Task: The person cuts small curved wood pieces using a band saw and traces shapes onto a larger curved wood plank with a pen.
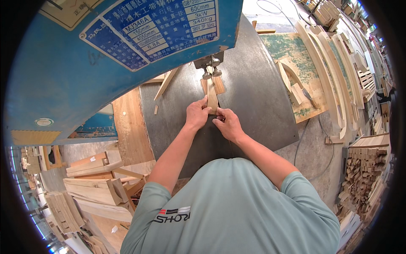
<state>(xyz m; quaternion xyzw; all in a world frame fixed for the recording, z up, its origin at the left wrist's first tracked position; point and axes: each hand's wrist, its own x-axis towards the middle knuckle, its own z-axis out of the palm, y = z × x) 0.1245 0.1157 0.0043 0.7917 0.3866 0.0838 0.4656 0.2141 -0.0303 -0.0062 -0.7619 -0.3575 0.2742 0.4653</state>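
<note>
A narrow, pale strip of wood (212, 98) lies on the dark metal table (258, 101) of a blue bandsaw (76, 67). Its far end is under the saw's guide rollers (212, 70), over a small wooden insert (219, 86) in the table. My left hand (197, 115) grips the strip along its left side, index finger stretched forward and thumb at the near end. With thumb and fingertips together, my right hand (229, 125) pinches the strip's near right corner. The blade itself is hard to make out between the rollers.
Wood offcuts (165, 84) rest on the table's left side. On the right, a worn green board (311, 111) bears curved pieces (292, 74) and a brush-like tool (311, 98); long curved rails (325, 76) lie beyond. Timber stacks stand at left (93, 190) and right (361, 169).
</note>
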